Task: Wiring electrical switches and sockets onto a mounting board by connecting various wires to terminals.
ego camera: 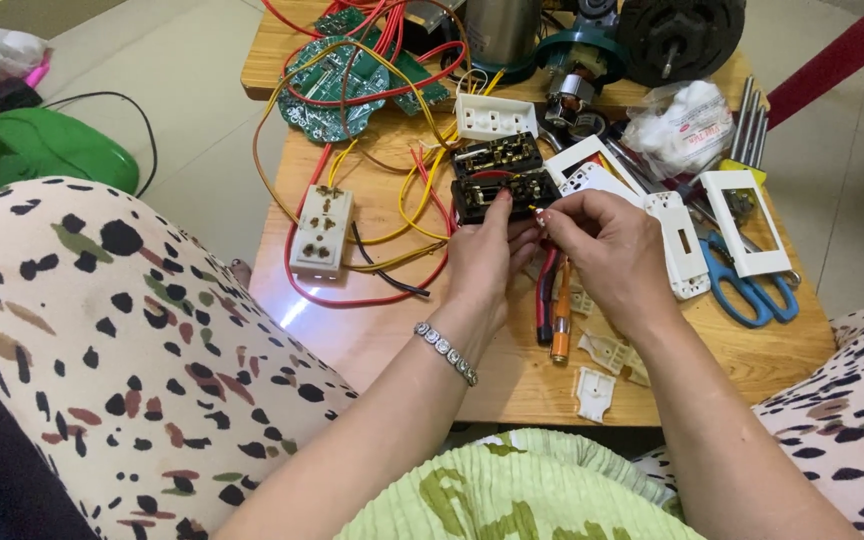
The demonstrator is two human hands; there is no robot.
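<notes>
A person seated at a low wooden surface (pixel 372 330) works on a black socket block (pixel 500 193) whose brass contacts face up, lying near the middle of the surface with a second black block (pixel 497 155) touching it just behind. The left hand (pixel 487 262), a beaded bracelet (pixel 446 352) on its wrist, has its grip closed round the near edge of the block, thumb and fingers steadying it. The right hand (pixel 607 245) has its grip narrowed to a pinch, fingertips pressed together on something small at the block's right end; what is pinched is too small to make out. Yellow and red wires (pixel 414 215) loop from the blocks toward a white socket (pixel 320 230) on the left. To do this well, the block probably wants holding flat and firm while the pinching fingers work slowly, keeping the loose wires from dragging it sideways. Nearby lie blue-handled scissors (pixel 747 285), white faceplates (pixel 742 222), an orange-handled screwdriver (pixel 560 318), round green circuit boards (pixel 337 85) and small white plastic pieces (pixel 592 390).
</notes>
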